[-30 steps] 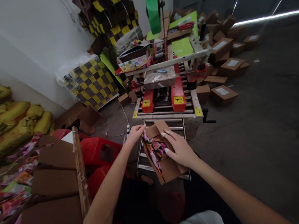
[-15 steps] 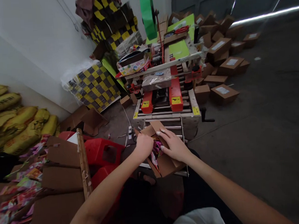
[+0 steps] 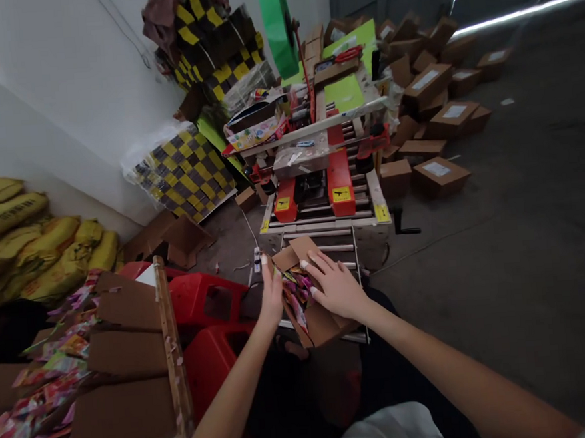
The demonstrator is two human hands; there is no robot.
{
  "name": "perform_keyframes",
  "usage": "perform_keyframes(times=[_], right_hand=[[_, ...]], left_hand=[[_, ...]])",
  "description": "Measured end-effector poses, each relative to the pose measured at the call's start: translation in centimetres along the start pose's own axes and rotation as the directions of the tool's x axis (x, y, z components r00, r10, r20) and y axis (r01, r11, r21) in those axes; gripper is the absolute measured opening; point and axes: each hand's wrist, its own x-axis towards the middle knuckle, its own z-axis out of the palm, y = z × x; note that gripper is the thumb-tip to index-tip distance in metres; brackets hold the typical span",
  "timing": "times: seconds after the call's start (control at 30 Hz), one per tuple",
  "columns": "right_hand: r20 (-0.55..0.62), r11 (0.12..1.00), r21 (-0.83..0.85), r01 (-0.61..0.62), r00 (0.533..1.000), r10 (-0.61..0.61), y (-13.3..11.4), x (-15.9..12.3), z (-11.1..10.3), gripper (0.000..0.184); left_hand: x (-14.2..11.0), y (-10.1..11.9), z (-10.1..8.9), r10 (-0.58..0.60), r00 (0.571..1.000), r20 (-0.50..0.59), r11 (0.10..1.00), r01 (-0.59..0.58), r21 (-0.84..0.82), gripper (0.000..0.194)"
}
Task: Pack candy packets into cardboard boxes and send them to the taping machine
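Observation:
An open cardboard box [image 3: 324, 325] rests on the metal rollers before me, with colourful small packets [image 3: 297, 291] inside, mostly pink and purple. My left hand [image 3: 271, 292] is at the box's left side, fingers stretched out and pointing up, holding nothing. Across the right side of the box lies my right hand [image 3: 338, 286], its fingers spread over a raised flap and the edge of the opening. White wraps cover some fingertips. The left flap is partly hidden behind my left hand.
Ahead stands a carton-sealing machine [image 3: 340, 182] with a green tape roll [image 3: 279, 30] above and a crank [image 3: 406, 223] at its right. Labelled cartons [image 3: 440, 175] are heaped on the right. At left are red plastic stools [image 3: 208, 298], packet-filled boxes [image 3: 126, 351] and yellow sacks [image 3: 48, 246].
My left hand, closed over the box's left edge before, has opened and moved slightly left and down, uncovering more packets. My right hand stays on the right side.

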Motion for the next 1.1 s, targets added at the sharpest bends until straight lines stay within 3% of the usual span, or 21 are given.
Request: perform_keyframes(times=[0.07, 0.17, 0.27, 0.4, 0.47, 0.53, 0.63, 0.7, 0.77, 0.83, 0.9, 0.93, 1.0, 1.1], right_hand=[[0.011, 0.999, -0.036, 0.005, 1.0, -0.005, -0.4, 0.0, 0.3, 0.062], [0.023, 0.999, 0.036, 0.017, 1.0, -0.018, 0.1, 0.3, 0.4, 0.063], [0.044, 0.961, 0.272, 0.054, 0.997, -0.069, 2.0, 0.9, 0.2, 0.065], [0.049, 0.819, 0.568, 0.084, 0.99, -0.136, 4.4, 0.9, 0.3, 0.065], [0.065, 0.85, 0.517, 0.103, 0.985, -0.159, 4.3, 0.6, 0.6, 0.064], [0.092, 0.932, 0.34, 0.126, 0.982, -0.166, 3.4, 0.4, 0.8, 0.068], [0.098, 0.989, 0.081, 0.122, 0.987, -0.129, 2.1, 0.4, 0.7, 0.072], [0.094, 0.993, 0.014, 0.115, 0.989, -0.116, 1.8, 0.5, 0.5, 0.07], [0.098, 0.993, 0.011, 0.121, 0.988, -0.121, 1.8, 0.7, 0.4, 0.066], [0.088, 0.992, 0.015, 0.124, 0.988, -0.125, 1.9, 0.6, 0.3, 0.063], [0.077, 0.993, -0.02, 0.117, 0.99, -0.116, 1.6, 0.4, 0.4, 0.059], [0.078, 0.993, -0.049, 0.11, 0.991, -0.106, 1.3, 0.2, 0.5, 0.058], [0.093, 0.991, -0.096, 0.096, 0.992, -0.087, 0.9, 0.1, 0.6, 0.057], [0.136, 0.991, -0.079, 0.11, 0.986, -0.099, 0.9, 0.2, 0.5, 0.058]], left_hand=[[-0.2, 0.0, 2.3, -0.013, 0.999, 0.031, 0.999, 0.012, 0.038, 0.067], [0.2, 1.1, 4.7, 0.017, 0.994, 0.107, 0.943, -0.051, 0.329, 0.064], [0.5, 2.1, 5.6, 0.009, 0.98, 0.2, 0.815, -0.123, 0.566, 0.058], [0.3, 2.4, 6.2, -0.024, 0.974, 0.225, 0.61, -0.164, 0.775, 0.057], [0.2, 2.2, 6.8, -0.04, 0.969, 0.242, 0.523, -0.186, 0.832, 0.056], [0.3, 2.1, 7.3, -0.054, 0.964, 0.261, 0.488, -0.202, 0.849, 0.054], [0.9, 2.0, 7.7, -0.073, 0.96, 0.272, 0.549, -0.189, 0.814, 0.051], [1.2, 2.0, 7.3, -0.084, 0.965, 0.249, 0.669, -0.131, 0.732, 0.052], [1.2, 1.8, 6.6, -0.087, 0.983, 0.16, 0.839, -0.014, 0.544, 0.055], [0.6, 1.3, 5.7, -0.123, 0.992, 0.016, 0.964, 0.116, 0.24, 0.056], [-0.1, 0.6, 4.9, -0.187, 0.98, -0.076, 0.982, 0.186, -0.013, 0.056], [-0.4, 0.3, 4.7, -0.207, 0.975, -0.086, 0.977, 0.201, -0.065, 0.057], [-0.6, 0.0, 4.6, -0.194, 0.979, -0.063, 0.981, 0.194, -0.018, 0.057], [-0.1, 0.3, 5.2, -0.144, 0.989, 0.028, 0.963, 0.134, 0.234, 0.055]])
